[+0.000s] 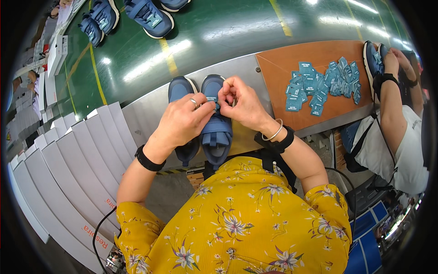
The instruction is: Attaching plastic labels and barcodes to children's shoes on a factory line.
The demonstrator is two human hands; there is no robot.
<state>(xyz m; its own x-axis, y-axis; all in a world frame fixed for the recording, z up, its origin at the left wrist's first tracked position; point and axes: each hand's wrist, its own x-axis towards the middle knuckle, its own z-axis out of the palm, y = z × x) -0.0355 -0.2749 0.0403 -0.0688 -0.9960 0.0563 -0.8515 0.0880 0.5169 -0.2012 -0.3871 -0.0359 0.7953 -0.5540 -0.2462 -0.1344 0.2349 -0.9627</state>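
Observation:
A pair of blue sneakers stands side by side in front of me on a metal bench edge. Over the right sneaker [216,137], a small teal hang tag [211,98] lies against the lace area. My left hand [185,116], with a ring, is closed, its fingertips pinching at the tag's lower edge. Just to the right, my right hand [242,104] is pinched shut close to the tag; what it holds is too small to make out. The left sneaker [179,87] is partly covered by my left hand.
Many loose teal tags [310,84] lie on a brown board [278,59] at right. White shoeboxes [86,150] are stacked at left. More blue sneakers [148,18] sit on the green conveyor belt [219,41]. At far right, another person's hands [392,64] handle sneakers.

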